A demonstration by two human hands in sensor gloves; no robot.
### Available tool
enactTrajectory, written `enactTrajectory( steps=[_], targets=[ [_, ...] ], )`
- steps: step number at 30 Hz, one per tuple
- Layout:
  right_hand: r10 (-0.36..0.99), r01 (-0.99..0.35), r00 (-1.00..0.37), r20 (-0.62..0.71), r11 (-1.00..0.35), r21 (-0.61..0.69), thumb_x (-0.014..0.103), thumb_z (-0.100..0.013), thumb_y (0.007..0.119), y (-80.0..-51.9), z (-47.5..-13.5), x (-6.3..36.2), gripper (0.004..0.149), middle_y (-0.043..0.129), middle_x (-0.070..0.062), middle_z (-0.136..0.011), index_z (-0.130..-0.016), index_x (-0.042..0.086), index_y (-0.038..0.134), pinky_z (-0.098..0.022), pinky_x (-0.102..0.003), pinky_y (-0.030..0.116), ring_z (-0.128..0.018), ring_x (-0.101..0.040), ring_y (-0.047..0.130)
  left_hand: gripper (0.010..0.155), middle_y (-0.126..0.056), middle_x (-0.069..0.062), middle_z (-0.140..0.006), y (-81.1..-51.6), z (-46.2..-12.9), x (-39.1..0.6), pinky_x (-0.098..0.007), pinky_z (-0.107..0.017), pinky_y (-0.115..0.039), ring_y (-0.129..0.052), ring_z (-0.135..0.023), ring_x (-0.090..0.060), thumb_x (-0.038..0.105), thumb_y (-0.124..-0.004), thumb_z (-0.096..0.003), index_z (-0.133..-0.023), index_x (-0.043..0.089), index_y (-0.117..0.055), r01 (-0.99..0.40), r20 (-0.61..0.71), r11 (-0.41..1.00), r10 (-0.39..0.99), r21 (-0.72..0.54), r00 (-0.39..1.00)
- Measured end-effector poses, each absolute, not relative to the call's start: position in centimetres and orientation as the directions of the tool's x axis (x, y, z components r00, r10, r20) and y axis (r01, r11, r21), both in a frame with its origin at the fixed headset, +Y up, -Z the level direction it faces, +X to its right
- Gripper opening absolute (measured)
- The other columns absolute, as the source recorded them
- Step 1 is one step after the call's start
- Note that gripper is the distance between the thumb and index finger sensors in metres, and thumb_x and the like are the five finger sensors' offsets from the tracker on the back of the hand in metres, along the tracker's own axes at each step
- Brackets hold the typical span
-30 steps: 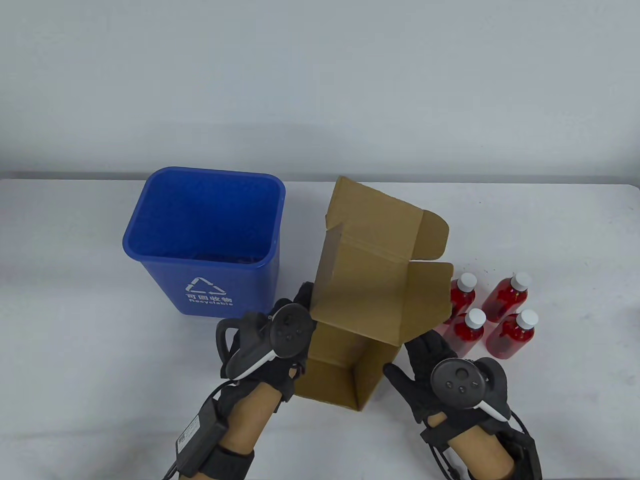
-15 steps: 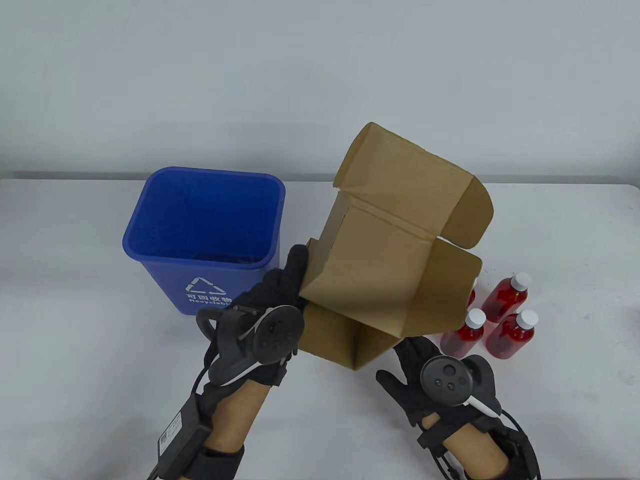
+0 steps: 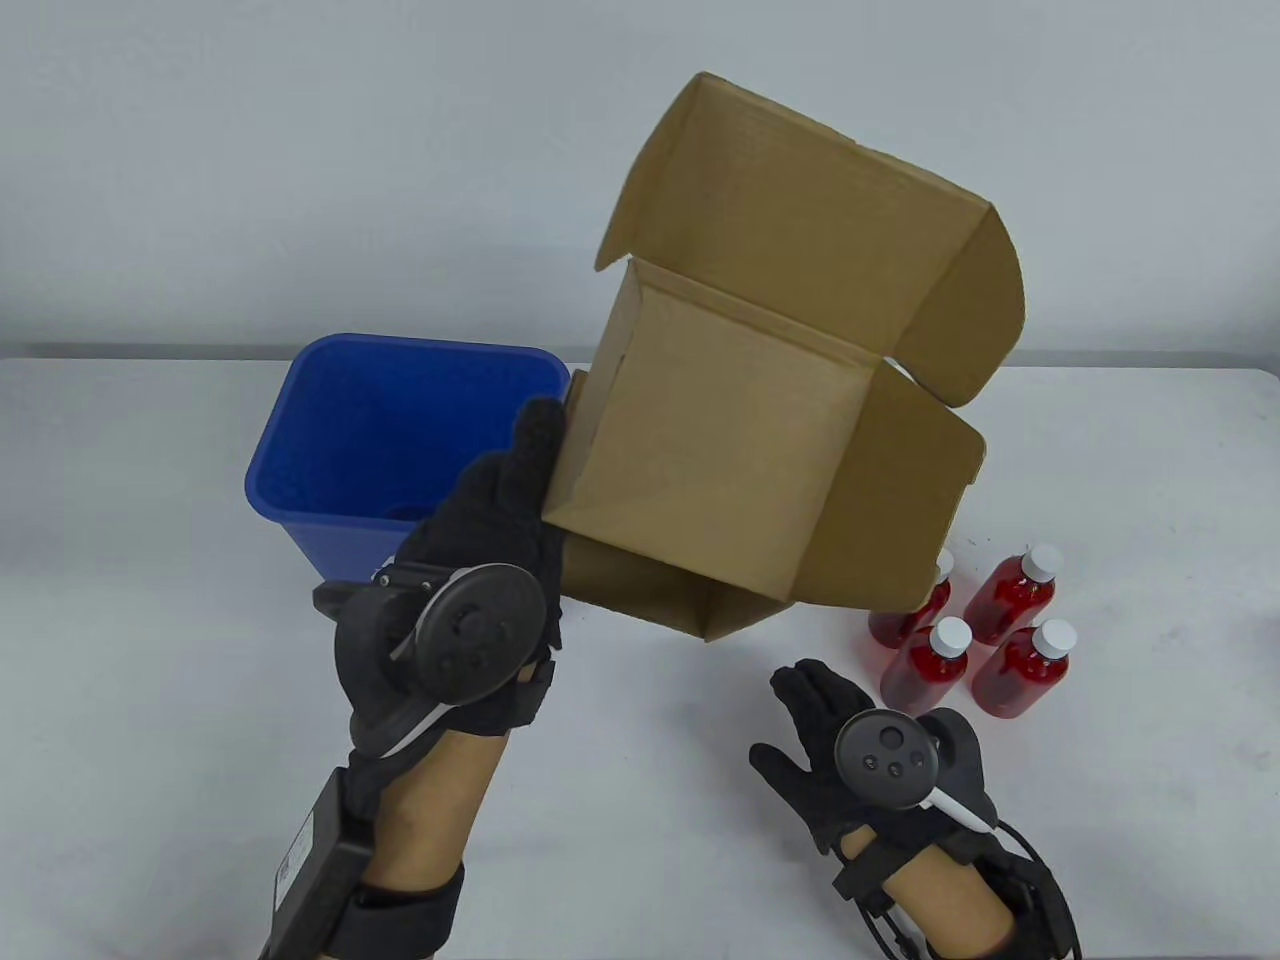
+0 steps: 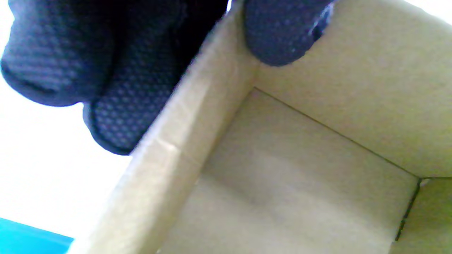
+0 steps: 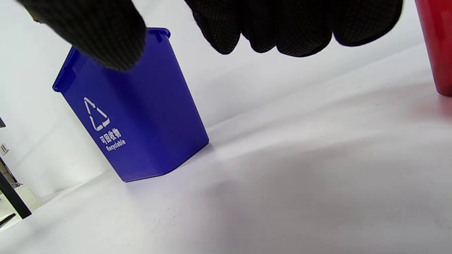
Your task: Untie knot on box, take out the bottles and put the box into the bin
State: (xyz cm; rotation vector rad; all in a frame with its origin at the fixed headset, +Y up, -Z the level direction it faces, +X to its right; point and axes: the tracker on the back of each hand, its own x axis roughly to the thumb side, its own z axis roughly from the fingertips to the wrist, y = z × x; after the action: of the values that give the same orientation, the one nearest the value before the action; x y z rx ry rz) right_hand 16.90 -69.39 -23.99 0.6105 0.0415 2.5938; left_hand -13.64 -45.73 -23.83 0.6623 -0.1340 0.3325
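This looks like a staged recording room in a lab, not a home: a bare white table (image 3: 150, 620) against a plain grey-white wall (image 3: 300, 150), and both hands in black sensor gloves with a tracker (image 3: 480, 630) and a cabled pack (image 3: 320, 870) strapped to the forearm.

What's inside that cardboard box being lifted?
The cardboard box looks empty in the left wrist view: bare walls and floor. Its near corner lies outside the frame. Four red bottles stand on the table.
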Motion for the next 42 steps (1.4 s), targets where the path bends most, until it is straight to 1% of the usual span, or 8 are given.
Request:
enactTrajectory(
  steps=[3,8,15,18,25,36,39,42],
  targets=[
    [0.451,-0.435,-0.791,0.413,-0.890,0.137,0.050,-0.050,0.070,-69.4,-24.0,16.9,0.075,0.046,-0.025,-0.105,-0.102,0.001,0.051,-0.060,-0.067,0.056,-0.090,-0.056,0.059,0.062,-0.088,-0.013,-0.084,-44.5,-24.1,-14.5,-0.045,-0.028,-0.097,-0.108,-0.041,-0.037,0.040,-0.067,-0.0513,-0.109,0.029,-0.049,-0.313,0.184,0.720,0.255,0.620,0.949],
    [0.450,-0.432,-0.794,0.409,-0.891,0.141,0.050,-0.050,0.070,-69.5,-24.1,16.8,0.074,0.046,-0.025,-0.105,-0.102,0.001,0.051,-0.060,-0.067,0.056,-0.090,-0.057,0.059,0.061,-0.088,-0.013,-0.085,-43.3,-25.4,-16.8,-0.046,-0.030,-0.097,-0.108,-0.044,-0.039,0.040,-0.069,-0.0505,-0.108,0.034,-0.050,-0.295,0.110,0.718,0.294,0.631,0.950],
    [0.447,-0.423,-0.794,0.412,-0.893,0.153,0.050,-0.050,0.070,-69.6,-24.1,16.6,0.074,0.046,-0.025,-0.105,-0.102,0.001,0.052,-0.060,-0.067,0.057,-0.090,-0.056,0.059,0.061,-0.086,-0.013,-0.087,-42.7,-26.7,-19.3,-0.048,-0.033,-0.096,-0.106,-0.048,-0.041,0.039,-0.069,-0.0500,-0.107,0.037,-0.048,-0.185,-0.019,0.733,0.260,0.655,0.965],
    [0.447,-0.423,-0.793,0.414,-0.893,0.153,0.050,-0.050,0.070,-69.6,-24.1,16.6,0.074,0.046,-0.025,-0.105,-0.102,0.001,0.052,-0.060,-0.067,0.057,-0.090,-0.057,0.059,0.061,-0.085,-0.014,-0.087,-42.9,-27.1,-20.5,-0.048,-0.035,-0.096,-0.106,-0.049,-0.042,0.039,-0.069,-0.0499,-0.107,0.038,-0.047,-0.167,-0.069,0.732,0.280,0.660,0.957],
    [0.447,-0.424,-0.792,0.416,-0.893,0.152,0.050,-0.050,0.070,-69.8,-24.1,16.6,0.074,0.047,-0.025,-0.105,-0.102,0.001,0.052,-0.060,-0.067,0.057,-0.090,-0.056,0.060,0.061,-0.081,-0.014,-0.091,-44.5,-28.3,-22.5,-0.050,-0.039,-0.095,-0.104,-0.055,-0.044,0.037,-0.069,-0.0500,-0.106,0.040,-0.044,-0.115,-0.152,0.747,0.279,0.654,0.948],
    [0.446,-0.417,-0.795,0.412,-0.894,0.163,0.050,-0.050,0.070,-70.0,-24.2,16.5,0.074,0.047,-0.025,-0.105,-0.102,0.001,0.052,-0.060,-0.067,0.057,-0.090,-0.056,0.059,0.062,-0.087,-0.015,-0.088,-48.1,-30.4,-24.7,-0.050,-0.036,-0.098,-0.109,-0.053,-0.044,0.037,-0.074,-0.0498,-0.107,0.036,-0.050,-0.156,-0.217,0.794,0.341,0.588,0.915],
    [0.445,-0.415,-0.794,0.413,-0.894,0.166,0.050,-0.050,0.070,-70.0,-24.2,16.5,0.074,0.047,-0.025,-0.105,-0.102,0.001,0.052,-0.060,-0.067,0.057,-0.090,-0.056,0.059,0.065,-0.087,-0.016,-0.090,-49.3,-30.9,-25.3,-0.051,-0.038,-0.098,-0.109,-0.056,-0.046,0.035,-0.076,-0.0499,-0.109,0.030,-0.050,-0.231,-0.252,0.818,0.409,0.526,0.877],
    [0.442,-0.413,-0.796,0.413,-0.896,0.164,0.050,-0.050,0.070,-70.1,-24.2,16.5,0.074,0.047,-0.025,-0.105,-0.102,0.001,0.052,-0.060,-0.067,0.057,-0.090,-0.057,0.059,0.067,-0.085,-0.019,-0.092,-50.1,-31.1,-25.7,-0.055,-0.041,-0.096,-0.106,-0.063,-0.050,0.031,-0.078,-0.0501,-0.110,0.020,-0.050,-0.283,-0.269,0.821,0.454,0.495,0.849]
  ],
)
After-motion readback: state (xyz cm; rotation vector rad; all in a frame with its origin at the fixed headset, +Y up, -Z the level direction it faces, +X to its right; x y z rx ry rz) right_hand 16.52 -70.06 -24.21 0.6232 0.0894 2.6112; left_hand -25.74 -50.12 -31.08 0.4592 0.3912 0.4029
